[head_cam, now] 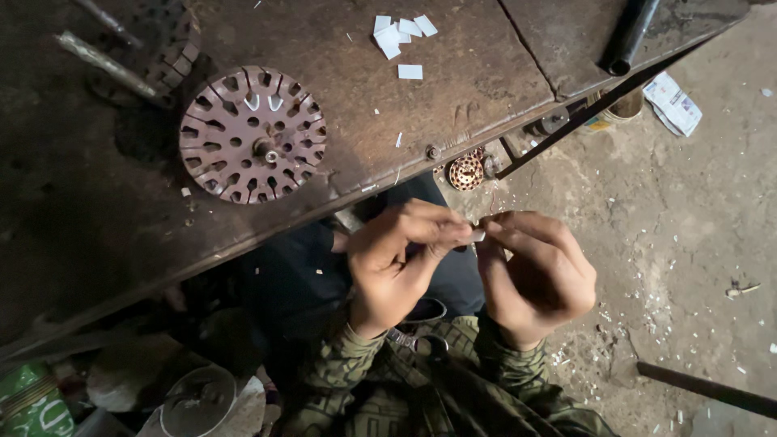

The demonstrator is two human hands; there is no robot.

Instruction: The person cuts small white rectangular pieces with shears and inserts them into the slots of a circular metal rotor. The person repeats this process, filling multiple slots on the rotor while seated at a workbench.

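Observation:
My left hand (pixel 401 263) and my right hand (pixel 538 275) meet below the table's edge, fingertips pinched together on a small white paper strip (pixel 478 235). Both wrists come out of camouflage-patterned sleeves. On the dark wooden table (pixel 453 89) above them lies a round slotted metal core (pixel 252 134), reddish-brown, with two white paper pieces set in slots near its top. Several cut white paper pieces (pixel 401 34) lie farther back on the table, apart from both hands.
A black tube (pixel 630 34) rests at the table's right end. A second slotted core (pixel 166 48) with a metal rod sits at the back left. A smaller wound copper core (pixel 466 172) lies under the table. Paper scraps litter the concrete floor (pixel 688 210).

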